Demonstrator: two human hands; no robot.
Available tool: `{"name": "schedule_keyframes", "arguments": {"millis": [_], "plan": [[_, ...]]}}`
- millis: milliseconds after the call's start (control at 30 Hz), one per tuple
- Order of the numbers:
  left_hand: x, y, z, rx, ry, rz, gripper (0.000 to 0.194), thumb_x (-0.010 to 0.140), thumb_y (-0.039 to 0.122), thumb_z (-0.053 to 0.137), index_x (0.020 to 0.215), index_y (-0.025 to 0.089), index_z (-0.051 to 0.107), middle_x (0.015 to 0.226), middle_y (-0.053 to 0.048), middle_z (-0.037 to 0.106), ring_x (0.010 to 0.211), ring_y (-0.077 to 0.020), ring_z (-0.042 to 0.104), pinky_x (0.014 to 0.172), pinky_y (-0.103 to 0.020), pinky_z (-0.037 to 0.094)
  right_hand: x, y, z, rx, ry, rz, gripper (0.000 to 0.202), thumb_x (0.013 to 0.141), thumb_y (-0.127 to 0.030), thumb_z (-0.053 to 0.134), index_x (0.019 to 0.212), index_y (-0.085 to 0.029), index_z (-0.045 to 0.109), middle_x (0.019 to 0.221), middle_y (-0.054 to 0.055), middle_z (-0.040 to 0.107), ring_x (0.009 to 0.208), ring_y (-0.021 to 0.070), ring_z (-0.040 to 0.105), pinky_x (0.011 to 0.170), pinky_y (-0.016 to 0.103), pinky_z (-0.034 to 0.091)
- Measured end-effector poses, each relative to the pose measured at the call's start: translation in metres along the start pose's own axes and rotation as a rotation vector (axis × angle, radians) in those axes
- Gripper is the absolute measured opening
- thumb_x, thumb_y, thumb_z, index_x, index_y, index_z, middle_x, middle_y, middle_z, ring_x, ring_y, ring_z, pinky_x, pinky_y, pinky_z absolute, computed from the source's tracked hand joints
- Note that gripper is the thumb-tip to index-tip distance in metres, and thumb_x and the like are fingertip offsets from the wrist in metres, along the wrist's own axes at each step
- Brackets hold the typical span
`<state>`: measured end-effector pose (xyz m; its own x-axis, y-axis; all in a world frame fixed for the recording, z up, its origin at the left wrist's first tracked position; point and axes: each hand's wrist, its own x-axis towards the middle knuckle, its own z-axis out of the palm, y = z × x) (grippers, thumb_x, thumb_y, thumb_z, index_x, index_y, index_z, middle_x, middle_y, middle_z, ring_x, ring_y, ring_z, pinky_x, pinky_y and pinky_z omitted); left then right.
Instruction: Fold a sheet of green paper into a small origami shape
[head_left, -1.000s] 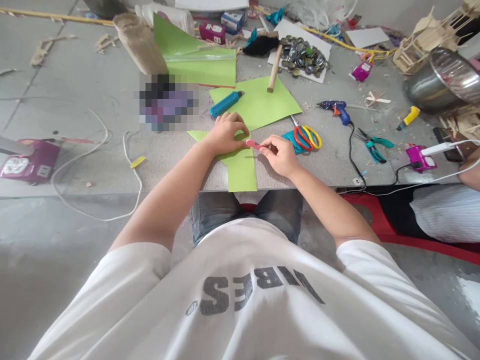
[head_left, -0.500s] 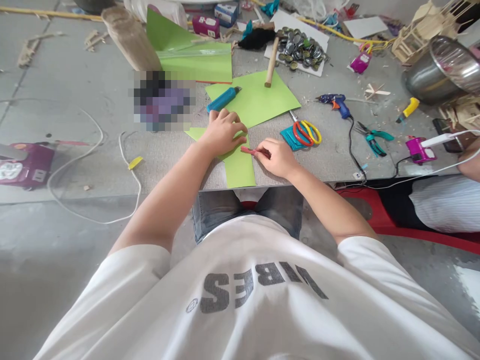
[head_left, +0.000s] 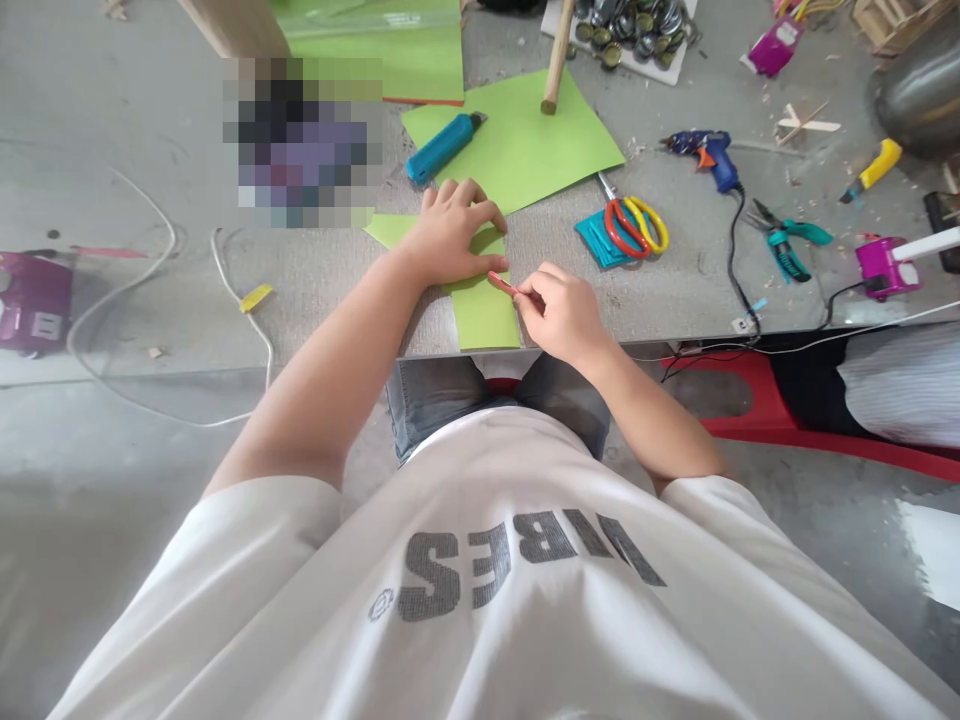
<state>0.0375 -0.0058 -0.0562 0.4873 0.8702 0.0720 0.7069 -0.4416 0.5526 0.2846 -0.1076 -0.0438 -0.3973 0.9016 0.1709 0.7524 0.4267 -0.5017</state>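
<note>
R hand (head_left: 559,312) palm-down-ish, fingers pinched shut on pink stick (head_left: 502,283), beside L hand (head_left: 459,235) w/ spread fingers.

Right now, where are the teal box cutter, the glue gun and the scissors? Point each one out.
Teal box cutter (head_left: 441,149): head view, middle of the handle.
Glue gun (head_left: 721,170): head view, blue handle.
Scissors (head_left: 607,187): head view, silver blade.

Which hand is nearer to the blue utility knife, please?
Left. The left hand is just on the near side of the utility knife; the right hand is farther, nearer the table edge and rightward.
</note>
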Motion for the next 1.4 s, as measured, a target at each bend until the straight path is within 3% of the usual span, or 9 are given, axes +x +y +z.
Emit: {"name": "schedule_keyframes", "arguments": {"millis": [367,633,867,1067,1233,1400], "plan": [[0.002,-0.001,0.002,-0.007,0.014,-0.002,0.070,0.094,0.091,0.070,0.145,0.045,0.078,0.145,-0.007,0.069,0.146,-0.0414,0.040,0.135,-0.067,0.026,-0.020,-0.015,0.012,-0.027,0.020,-0.036,0.027,0.113,-0.029,0.058,0.095,-0.020,0.076,0.097,0.009,0.067,0.076,0.0203,0.051,0.071,0.038,0.034],[0.003,-0.002,0.000,-0.026,-0.002,-0.017,0.064,0.094,0.084,0.075,0.146,0.047,0.078,0.149,-0.007,0.068,0.151,-0.0436,0.040,0.138,-0.070,0.024,-0.034,-0.023,0.016,-0.118,0.029,-0.068,0.033,0.116,-0.029,0.054,0.097,-0.020,0.079,0.091,0.010,0.064,0.075,0.0219,0.051,0.070,0.038,0.033],[0.007,-0.004,0.001,0.015,0.042,0.030,0.060,0.086,0.070,0.092,0.136,0.039,0.085,0.156,-0.012,0.069,0.151,-0.0493,0.054,0.134,-0.072,0.040,-0.047,-0.032,0.018,-0.190,0.029,-0.120,0.045,0.121,-0.029,0.047,0.094,-0.018,0.082,0.087,0.011,0.062,0.073,0.0227,0.050,0.070,0.040,0.031],[0.005,-0.001,-0.001,0.048,0.060,0.041,0.063,0.085,0.077,0.085,0.139,0.045,0.086,0.156,-0.013,0.071,0.151,-0.0520,0.058,0.135,-0.079,0.045,-0.065,-0.039,0.020,-0.195,0.100,-0.249,0.044,0.123,-0.023,0.052,0.089,-0.020,0.080,0.082,0.006,0.062,0.071,0.0202,0.052,0.067,0.038,0.032],[0.003,0.005,-0.004,0.041,0.035,-0.005,0.072,0.081,0.081,0.077,0.142,0.043,0.086,0.162,-0.015,0.069,0.157,-0.0550,0.056,0.140,-0.084,0.039,-0.091,-0.047,0.023,-0.101,0.233,-0.401,0.032,0.122,-0.018,0.060,0.097,-0.020,0.079,0.084,0.004,0.074,0.070,0.0180,0.062,0.066,0.036,0.043],[0.007,0.001,-0.004,0.018,-0.052,-0.027,0.096,0.080,0.101,0.063,0.154,0.041,0.079,0.174,-0.008,0.066,0.167,-0.0535,0.041,0.145,-0.085,0.024,-0.093,-0.033,0.013,0.049,0.337,-0.367,0.014,0.121,-0.018,0.065,0.111,-0.023,0.074,0.093,0.004,0.081,0.078,0.0192,0.072,0.070,0.035,0.052]]}}
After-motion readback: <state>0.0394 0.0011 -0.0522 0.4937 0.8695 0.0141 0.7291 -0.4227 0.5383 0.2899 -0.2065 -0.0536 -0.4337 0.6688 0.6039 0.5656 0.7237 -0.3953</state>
